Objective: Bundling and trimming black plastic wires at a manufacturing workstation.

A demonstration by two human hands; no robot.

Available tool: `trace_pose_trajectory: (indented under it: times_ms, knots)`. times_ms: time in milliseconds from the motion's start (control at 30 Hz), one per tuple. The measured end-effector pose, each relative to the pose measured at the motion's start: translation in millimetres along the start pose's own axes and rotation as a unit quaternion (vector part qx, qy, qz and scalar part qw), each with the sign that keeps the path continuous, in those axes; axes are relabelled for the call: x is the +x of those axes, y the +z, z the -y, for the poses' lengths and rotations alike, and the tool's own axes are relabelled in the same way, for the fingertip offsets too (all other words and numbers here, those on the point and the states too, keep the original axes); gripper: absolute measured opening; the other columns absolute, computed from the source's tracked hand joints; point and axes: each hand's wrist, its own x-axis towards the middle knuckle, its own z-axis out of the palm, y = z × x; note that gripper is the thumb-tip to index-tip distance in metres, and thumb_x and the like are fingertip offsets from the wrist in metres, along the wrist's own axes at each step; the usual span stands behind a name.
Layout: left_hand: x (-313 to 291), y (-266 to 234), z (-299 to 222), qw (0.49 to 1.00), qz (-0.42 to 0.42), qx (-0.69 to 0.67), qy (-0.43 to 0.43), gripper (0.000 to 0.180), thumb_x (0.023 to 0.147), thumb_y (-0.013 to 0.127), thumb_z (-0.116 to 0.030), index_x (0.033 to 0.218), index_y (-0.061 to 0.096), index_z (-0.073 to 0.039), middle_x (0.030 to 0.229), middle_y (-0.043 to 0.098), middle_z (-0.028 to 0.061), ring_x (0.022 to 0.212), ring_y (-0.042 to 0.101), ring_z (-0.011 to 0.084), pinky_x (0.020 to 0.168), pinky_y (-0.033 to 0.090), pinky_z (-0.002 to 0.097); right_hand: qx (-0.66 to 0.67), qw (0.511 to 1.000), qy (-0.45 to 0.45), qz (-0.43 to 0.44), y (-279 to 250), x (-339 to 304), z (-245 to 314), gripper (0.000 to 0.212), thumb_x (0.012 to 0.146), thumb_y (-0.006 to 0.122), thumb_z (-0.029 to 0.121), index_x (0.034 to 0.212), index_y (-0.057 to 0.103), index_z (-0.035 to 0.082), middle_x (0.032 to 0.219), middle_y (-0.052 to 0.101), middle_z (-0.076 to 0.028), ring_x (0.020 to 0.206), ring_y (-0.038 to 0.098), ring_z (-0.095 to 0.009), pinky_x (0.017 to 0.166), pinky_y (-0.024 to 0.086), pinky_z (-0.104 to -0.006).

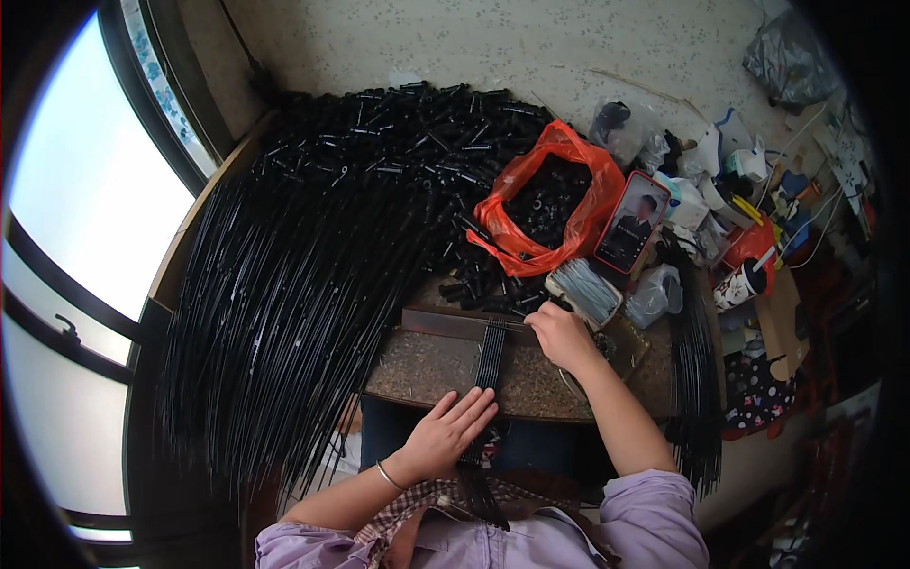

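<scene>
A narrow row of thin black rods [489, 358] lies side by side on the brown speckled tabletop [427, 368], running toward me over its near edge. My left hand [447, 434] rests on these rods with fingers stretched out flat. Across their far ends lies a dark straight bar [441, 322]. My right hand [565, 339] is at the bar's right end, thumb and fingers pinched on a thin wire-like needle [513, 325] that reaches left over the rods. Its tip is too fine to make out.
A large heap of long black rods [294, 303] covers the left, with black tubular ends [408, 133] piled behind. Beyond my right hand stand an open box of thin metal pins [586, 292], a red plastic bag [493, 211] of black parts and a phone [630, 228]. Clutter fills the right.
</scene>
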Motion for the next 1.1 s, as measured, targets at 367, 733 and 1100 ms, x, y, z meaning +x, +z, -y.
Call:
trace_pose_trajectory:
  times_ms: [367,733,1100]
  knots:
    - [0,0,0,1.000,0.003,-0.004,-0.001,0.103,0.050,0.072,-0.028,0.136,0.023,-0.002,0.143,0.022,0.0149,0.132,0.022,0.0257,0.105,0.020,0.0411,-0.002,0.998,0.056,0.003,4,5,11,0.008,0.077,0.057,0.006,0.084,0.062,0.005,0.081,0.057,-0.010,0.074,0.058,-0.032,0.064,0.047,-0.0388]
    - [-1,-1,0,0.998,-0.002,-0.066,-0.004,0.080,0.062,0.055,-0.012,0.135,0.026,-0.002,0.143,0.022,0.0154,0.133,0.022,0.0268,0.106,0.018,0.0417,-0.147,0.972,-0.167,-0.078,-26,4,-14,0.016,0.069,0.065,0.009,0.084,0.061,0.007,0.079,0.054,-0.006,0.078,0.054,-0.025,0.066,0.044,-0.0355]
    - [-4,-2,0,0.999,-0.006,-0.044,-0.007,0.090,0.057,0.064,-0.020,0.136,0.025,-0.001,0.143,0.022,0.0154,0.133,0.022,0.0265,0.105,0.020,0.0417,-0.082,0.994,-0.026,0.073,-26,-10,4,0.018,0.077,0.053,0.007,0.088,0.065,0.013,0.080,0.055,-0.006,0.075,0.058,-0.027,0.065,0.047,-0.0387]
